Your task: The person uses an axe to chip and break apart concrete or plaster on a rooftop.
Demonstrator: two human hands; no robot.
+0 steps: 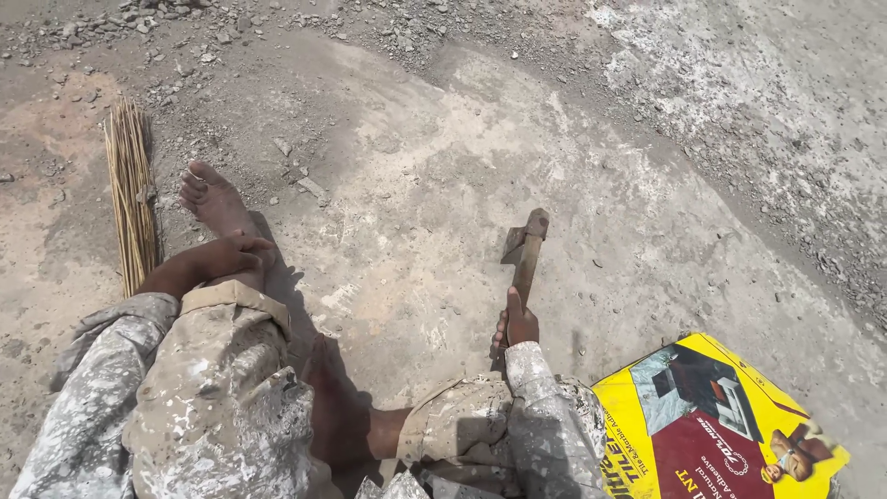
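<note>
On bare concrete floor (pixel 443 185), my right hand (pixel 519 325) is clamped on the hammer (pixel 527 251), head down touching the slab, mid-chipping I'd judge, left hand (pixel 226 256) loosely curled over my ankle; next needs a lift.

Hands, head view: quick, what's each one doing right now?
Left hand: closed loosely over the person's own bare ankle, holding no tool.
Right hand: shut on the wooden handle of a dusty metal-headed hammer.

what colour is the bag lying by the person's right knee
The bag is mainly yellow with a dark red panel, seen in the head view.
</note>
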